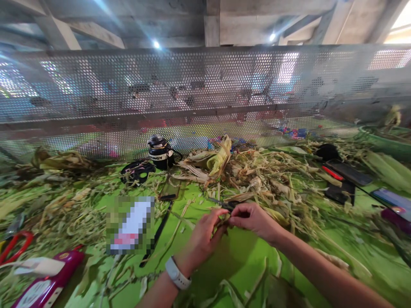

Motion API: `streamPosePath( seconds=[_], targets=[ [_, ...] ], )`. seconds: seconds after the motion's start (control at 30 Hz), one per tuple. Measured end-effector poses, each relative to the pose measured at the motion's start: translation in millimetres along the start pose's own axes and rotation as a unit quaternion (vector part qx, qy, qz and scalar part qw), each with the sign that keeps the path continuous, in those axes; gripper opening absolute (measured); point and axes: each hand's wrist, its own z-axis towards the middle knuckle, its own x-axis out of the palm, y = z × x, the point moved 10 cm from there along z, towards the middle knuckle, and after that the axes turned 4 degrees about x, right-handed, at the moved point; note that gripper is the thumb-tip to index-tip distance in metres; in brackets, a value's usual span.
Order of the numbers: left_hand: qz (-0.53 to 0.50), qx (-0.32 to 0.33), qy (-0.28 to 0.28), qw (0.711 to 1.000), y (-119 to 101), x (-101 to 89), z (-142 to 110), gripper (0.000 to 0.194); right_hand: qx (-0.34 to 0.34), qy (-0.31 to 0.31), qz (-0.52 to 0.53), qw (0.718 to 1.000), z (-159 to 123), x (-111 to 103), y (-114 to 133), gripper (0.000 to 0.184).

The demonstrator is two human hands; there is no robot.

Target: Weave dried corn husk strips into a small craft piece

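Observation:
My left hand, with a white band on its wrist, pinches a small piece of corn husk. From the other side my right hand grips the same piece between thumb and fingers. Both hands meet above the green tabletop; the piece is mostly hidden by the fingers. Just behind them lies a dark-handled tool, perhaps scissors, partly covered by the hands. A heap of dry corn husks spreads behind and to the right.
A dark jug stands at the back by a perforated metal screen. Phones lie at the right. A blurred-out phone, red-handled scissors and a magenta device are at left. People sit beyond the screen.

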Motion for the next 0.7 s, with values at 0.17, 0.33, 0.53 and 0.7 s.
streamPosePath(
  seconds=[0.17,0.33,0.53,0.7],
  targets=[
    [0.001,-0.009,-0.004,1.000,-0.2,-0.1,0.6,0.033,0.014,0.000,0.055,0.998,1.5,2.7,-4.4,0.036],
    [-0.013,0.010,-0.018,1.000,-6.1,-4.3,0.8,0.032,0.024,0.035,0.151,0.988,0.5,8.1,-4.5,0.042],
    [-0.010,0.006,-0.025,1.000,-4.3,-4.1,0.0,0.032,0.050,0.078,0.177,0.980,-2.2,12.8,-4.5,0.039],
    [0.013,0.034,-0.026,0.999,-8.7,-1.7,-0.1,0.033,0.053,0.066,0.192,0.978,-0.7,11.1,-9.6,0.038]
  ],
)
